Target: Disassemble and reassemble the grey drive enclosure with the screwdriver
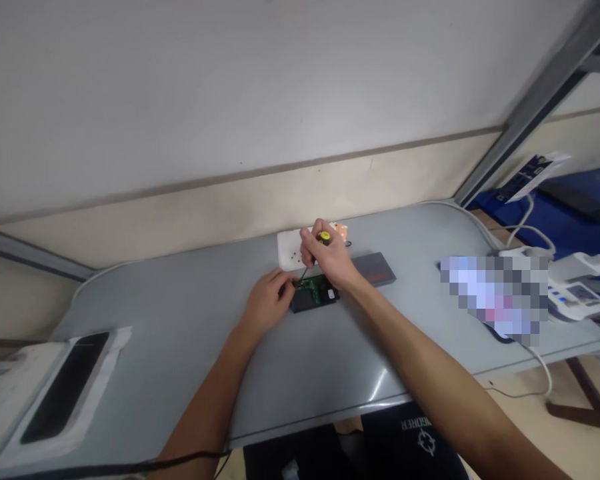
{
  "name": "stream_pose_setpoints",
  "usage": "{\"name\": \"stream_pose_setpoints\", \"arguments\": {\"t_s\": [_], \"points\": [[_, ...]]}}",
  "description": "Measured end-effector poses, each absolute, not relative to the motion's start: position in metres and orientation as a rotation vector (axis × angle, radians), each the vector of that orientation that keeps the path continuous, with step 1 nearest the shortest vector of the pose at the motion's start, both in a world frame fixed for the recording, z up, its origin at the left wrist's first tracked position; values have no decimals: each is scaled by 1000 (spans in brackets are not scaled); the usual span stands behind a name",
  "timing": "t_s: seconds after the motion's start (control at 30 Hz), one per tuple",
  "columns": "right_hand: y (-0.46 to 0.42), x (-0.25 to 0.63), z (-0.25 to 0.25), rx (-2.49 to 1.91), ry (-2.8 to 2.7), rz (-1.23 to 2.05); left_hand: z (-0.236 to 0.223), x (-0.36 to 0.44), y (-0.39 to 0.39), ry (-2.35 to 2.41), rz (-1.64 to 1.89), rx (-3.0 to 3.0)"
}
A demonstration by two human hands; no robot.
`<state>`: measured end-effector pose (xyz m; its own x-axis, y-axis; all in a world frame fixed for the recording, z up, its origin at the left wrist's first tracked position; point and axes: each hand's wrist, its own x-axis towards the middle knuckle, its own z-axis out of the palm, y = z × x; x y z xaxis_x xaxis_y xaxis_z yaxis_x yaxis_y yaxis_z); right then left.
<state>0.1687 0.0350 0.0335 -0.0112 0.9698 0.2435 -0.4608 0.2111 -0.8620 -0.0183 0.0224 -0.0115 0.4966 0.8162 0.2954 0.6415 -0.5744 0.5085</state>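
Note:
My right hand [333, 259] is wrapped round a screwdriver [323, 237] with a yellow-and-black handle. Its thin shaft slants down to the left, and the tip is at the upper left part of a green circuit board [306, 285]. The board sits in a small black casing [304, 301] lying flat on the table. At the casing's left end, the bent fingers of my left hand [273, 297] pinch the edge near the screwdriver tip. Behind it lies a white sheet [288, 248] with several tiny dark screws on it. A flat grey cover [375, 268] rests right of my right hand.
The grey table [180, 320] meets a wall at its back. A blurred-out phone [495, 297] lies at the right, beside a white power strip [577, 300] with cables. A black flat device [67, 387] lies at the far left. A dark cable [180, 460] crosses the near edge.

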Motion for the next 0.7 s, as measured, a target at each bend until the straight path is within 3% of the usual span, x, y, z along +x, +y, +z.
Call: {"name": "stream_pose_setpoints", "arguments": {"t_s": [0.27,0.7], "points": [[37,178,39,-508,-1029,1484,-9,-18,22,1219,710,2426],[42,173,23,-879,-1193,971,-9,-18,22,1237,663,2446]]}}
